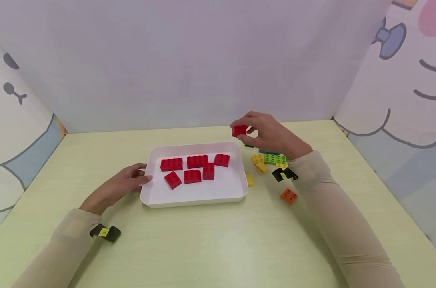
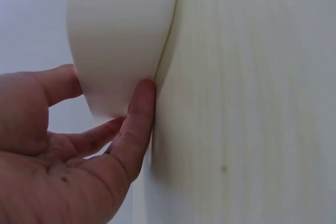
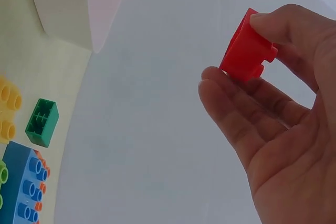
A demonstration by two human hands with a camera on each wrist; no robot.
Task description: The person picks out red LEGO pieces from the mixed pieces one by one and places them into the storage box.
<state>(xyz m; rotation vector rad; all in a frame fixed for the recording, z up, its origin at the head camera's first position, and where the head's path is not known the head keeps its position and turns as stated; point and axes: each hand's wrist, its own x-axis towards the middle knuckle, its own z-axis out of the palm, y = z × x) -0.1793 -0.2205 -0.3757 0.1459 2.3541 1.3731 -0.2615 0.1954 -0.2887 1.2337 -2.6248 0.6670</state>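
My right hand pinches a red toy brick between thumb and fingers, raised over the table just beyond the tray's back right corner. In the right wrist view the brick is tilted, with its studs turned toward the palm. A shallow white tray lies on the table, and several red bricks are spread inside it. At the tray's left end, my left hand holds the wall, the thumb at its rim. Up close in the left wrist view, its fingers touch the white wall.
Right of the tray lie yellow bricks, a light green brick and an orange brick. A dark green brick and a blue brick are behind them. A pale curtain hangs along the table's back edge.
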